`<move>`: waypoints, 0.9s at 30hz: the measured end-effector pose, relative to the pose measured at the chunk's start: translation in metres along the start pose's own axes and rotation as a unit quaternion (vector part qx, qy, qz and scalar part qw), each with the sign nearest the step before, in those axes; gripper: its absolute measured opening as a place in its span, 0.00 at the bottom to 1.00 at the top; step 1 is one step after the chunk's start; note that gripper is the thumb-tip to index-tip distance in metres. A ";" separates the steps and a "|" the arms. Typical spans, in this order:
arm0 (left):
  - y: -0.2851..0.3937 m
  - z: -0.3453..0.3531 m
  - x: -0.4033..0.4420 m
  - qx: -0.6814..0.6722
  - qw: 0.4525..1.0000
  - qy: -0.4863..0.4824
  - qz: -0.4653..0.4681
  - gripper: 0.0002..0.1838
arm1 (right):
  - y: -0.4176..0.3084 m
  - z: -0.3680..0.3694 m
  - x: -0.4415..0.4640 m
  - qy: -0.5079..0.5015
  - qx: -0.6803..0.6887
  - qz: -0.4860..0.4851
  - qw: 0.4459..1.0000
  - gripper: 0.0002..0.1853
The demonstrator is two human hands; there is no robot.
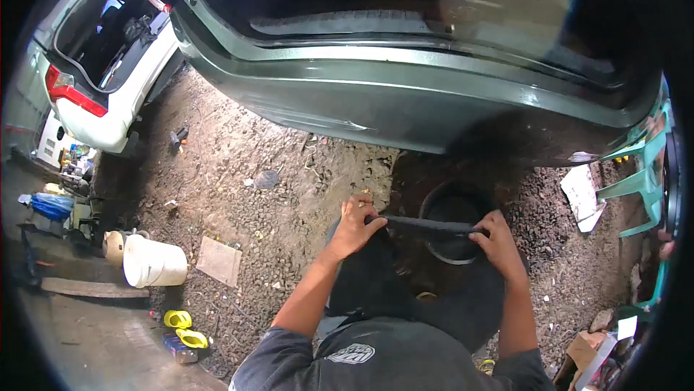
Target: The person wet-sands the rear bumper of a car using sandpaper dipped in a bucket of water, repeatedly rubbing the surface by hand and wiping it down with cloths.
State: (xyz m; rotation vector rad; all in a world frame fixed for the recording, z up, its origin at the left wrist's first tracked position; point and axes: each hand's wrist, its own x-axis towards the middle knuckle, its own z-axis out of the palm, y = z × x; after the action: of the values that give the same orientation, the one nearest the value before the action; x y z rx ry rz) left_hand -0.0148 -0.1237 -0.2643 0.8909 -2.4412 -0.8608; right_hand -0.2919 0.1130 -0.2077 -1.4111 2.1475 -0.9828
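A dark, narrow strip (428,224) is stretched roughly level between my two hands, above my lap. My left hand (354,226) pinches its left end, and my right hand (497,241) pinches its right end. Behind and below the strip, a round black basin (457,206) rests on the ground, partly covered by the strip and my right hand. The grey-green rear bumper (347,105) of a car spans the view in front of me, apart from both hands.
A white car (108,120) with its tailgate raised stands at upper left. At left are a white bucket (155,261), a flat tile (219,261) and yellow sandals (189,337). Green plastic chairs (643,187), a pale sheet (580,199) and a cardboard box (584,351) are at right.
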 end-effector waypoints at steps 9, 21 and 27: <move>0.113 0.075 -0.020 -0.259 0.941 -0.195 0.093 0.21 | -0.009 0.098 -0.009 0.056 0.457 0.241 0.855 0.14; 0.069 -0.018 -0.003 -0.600 0.793 -0.073 -0.082 0.17 | -0.199 0.012 0.042 -0.172 -0.003 -0.312 0.934 0.18; 0.044 -0.061 0.020 -0.478 0.872 0.105 0.012 0.32 | -0.244 -0.069 0.185 0.153 -0.184 -0.362 0.901 0.20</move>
State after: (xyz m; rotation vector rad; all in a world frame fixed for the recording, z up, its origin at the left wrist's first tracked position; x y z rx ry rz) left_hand -0.0148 -0.1356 -0.1869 0.5112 -1.4957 -1.6281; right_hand -0.2593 -0.0918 0.0278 -2.5023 2.1151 -1.1323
